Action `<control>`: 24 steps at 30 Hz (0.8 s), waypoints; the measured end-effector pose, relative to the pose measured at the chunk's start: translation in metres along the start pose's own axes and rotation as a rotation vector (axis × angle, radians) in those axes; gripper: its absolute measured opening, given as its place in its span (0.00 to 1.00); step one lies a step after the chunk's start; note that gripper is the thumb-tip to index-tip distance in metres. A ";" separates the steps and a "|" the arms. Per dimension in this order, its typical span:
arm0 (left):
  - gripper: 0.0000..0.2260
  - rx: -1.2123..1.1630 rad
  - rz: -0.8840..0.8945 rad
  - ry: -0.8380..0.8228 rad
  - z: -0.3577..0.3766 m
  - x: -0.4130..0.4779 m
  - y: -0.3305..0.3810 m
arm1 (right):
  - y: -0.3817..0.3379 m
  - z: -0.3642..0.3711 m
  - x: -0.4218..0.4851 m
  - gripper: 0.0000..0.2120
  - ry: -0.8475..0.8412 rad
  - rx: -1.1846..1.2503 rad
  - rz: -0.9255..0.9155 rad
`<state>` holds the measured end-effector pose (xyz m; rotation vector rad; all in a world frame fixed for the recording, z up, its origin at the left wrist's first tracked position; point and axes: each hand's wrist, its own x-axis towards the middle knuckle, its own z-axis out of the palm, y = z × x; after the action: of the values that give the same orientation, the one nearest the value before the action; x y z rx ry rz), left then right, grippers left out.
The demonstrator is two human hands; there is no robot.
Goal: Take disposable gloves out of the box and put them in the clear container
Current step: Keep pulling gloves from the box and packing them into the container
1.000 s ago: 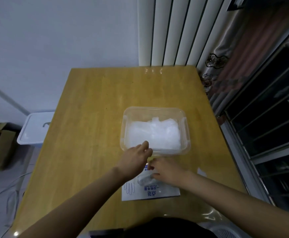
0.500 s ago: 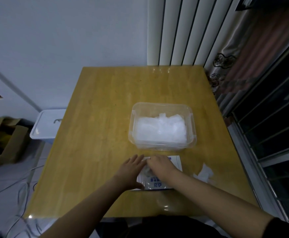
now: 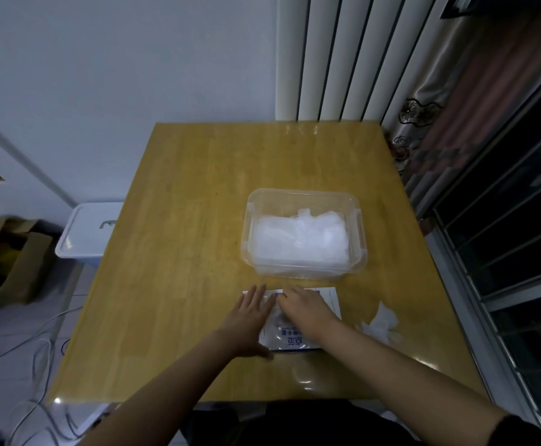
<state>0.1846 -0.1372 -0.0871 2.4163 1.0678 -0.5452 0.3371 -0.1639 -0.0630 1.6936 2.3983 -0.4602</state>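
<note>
So, since a second ago the left hand (image 3: 250, 320) has dropped back from the clear container (image 3: 301, 193) and now lies flat, fingers spread, on the box (image 3: 328, 299). The right hand (image 3: 308, 312) curls over the box's opening, can't tell if it's pinching anything. The gloves (image 3: 301, 241) are piled in the container.

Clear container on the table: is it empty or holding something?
Holding something: a white heap of gloves fills much of the clear container.

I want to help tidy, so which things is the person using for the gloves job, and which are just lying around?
For the job: glove box, clear container, gloves inside, left hand, right hand.
Lying about: white bin, cardboard boxes, curtain, crumpled white scrap.
</note>
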 end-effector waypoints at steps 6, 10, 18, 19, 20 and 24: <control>0.53 -0.034 -0.044 0.036 0.004 0.000 0.005 | 0.001 0.004 0.003 0.15 0.001 0.044 -0.025; 0.53 -0.050 -0.057 0.047 0.006 0.000 0.004 | 0.005 0.007 -0.007 0.14 0.010 0.092 -0.055; 0.51 -0.101 -0.075 0.067 -0.006 0.013 0.016 | 0.029 -0.007 -0.020 0.07 0.057 0.198 0.061; 0.52 -0.100 -0.082 0.070 -0.007 0.016 0.017 | 0.033 -0.008 -0.018 0.07 0.062 0.201 0.073; 0.52 -0.095 -0.083 0.068 -0.008 0.018 0.017 | 0.034 -0.008 -0.017 0.07 0.075 0.209 0.079; 0.53 -0.069 -0.082 0.058 -0.007 0.020 0.015 | 0.032 -0.003 -0.009 0.11 0.138 0.274 0.161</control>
<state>0.2101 -0.1309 -0.0886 2.3500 1.1946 -0.4602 0.3706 -0.1609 -0.0625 2.0782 2.3529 -0.6946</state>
